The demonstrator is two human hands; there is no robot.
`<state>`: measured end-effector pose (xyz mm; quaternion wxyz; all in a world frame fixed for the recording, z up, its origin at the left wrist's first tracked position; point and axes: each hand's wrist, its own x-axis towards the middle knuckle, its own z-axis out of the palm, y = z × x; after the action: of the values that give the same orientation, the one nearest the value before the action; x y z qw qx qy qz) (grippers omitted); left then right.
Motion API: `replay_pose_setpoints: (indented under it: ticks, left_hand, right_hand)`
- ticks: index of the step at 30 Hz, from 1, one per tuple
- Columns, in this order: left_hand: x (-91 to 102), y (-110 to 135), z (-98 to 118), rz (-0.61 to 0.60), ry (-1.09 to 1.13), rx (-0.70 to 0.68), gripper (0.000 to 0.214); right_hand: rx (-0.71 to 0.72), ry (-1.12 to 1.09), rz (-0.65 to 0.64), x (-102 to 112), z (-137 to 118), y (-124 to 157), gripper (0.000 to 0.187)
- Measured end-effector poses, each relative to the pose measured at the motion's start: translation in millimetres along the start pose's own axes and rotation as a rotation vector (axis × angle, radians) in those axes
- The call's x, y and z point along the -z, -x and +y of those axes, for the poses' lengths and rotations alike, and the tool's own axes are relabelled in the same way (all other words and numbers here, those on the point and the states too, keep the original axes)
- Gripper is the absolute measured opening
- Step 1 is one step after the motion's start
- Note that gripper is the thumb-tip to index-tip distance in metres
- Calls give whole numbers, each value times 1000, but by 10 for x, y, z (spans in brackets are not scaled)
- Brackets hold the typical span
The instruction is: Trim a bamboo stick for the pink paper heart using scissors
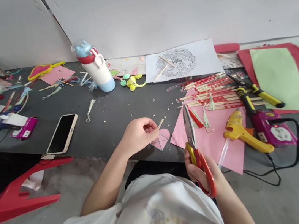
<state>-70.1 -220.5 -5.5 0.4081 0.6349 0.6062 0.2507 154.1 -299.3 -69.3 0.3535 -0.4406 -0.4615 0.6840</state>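
Observation:
My left hand (143, 134) pinches a short, pale wooden stick (161, 123) between thumb and fingers. Just beneath it, near the front edge of the table, lies a pink paper heart (162, 136) marked with dark crossing lines; my hand covers part of it. In my right hand (199, 171) is a pair of scissors (189, 128) with red and yellow handles, its blades pointing up and away from me and looking closed. Beside the scissors, a larger sheet of pink paper (232, 155) carries red and pale green tassels (205, 117).
Right of me lie a yellow glue gun (236, 129), a purple power box (274, 130) with a black cable, pliers (257, 93) and packaged sticks (210, 95). Toward the back stand a water bottle (95, 67) and a printed sheet (184, 61). A phone (62, 134) rests at left.

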Motion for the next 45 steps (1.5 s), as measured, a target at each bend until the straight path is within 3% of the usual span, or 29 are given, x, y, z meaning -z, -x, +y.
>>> replay_pose_setpoints:
  ticks: [3, 6, 15, 25, 32, 45]
  left_hand:
    - [-101, 107, -68, -10, 211, 14, 10]
    - [-179, 196, -84, 8, 260, -5, 12]
    - [-238, 468, 22, 144, -5, -206, 7]
    - [-182, 611, 57, 138, -379, -394, 7]
    - [-161, 634, 80, 130, -480, -372, 2]
    - [-123, 625, 89, 45, -570, -354, 3]
  right_hand:
    - [61, 30, -119, 20, 108, 144, 43]
    - [70, 101, -184, 12, 113, 289, 47]
    - [78, 623, -160, -12, -32, 475, 53]
    - [114, 748, -127, -56, -70, 537, 44]
    - [167, 820, -127, -48, -83, 552, 41]
    - [123, 821, -143, -76, -34, 560, 40]
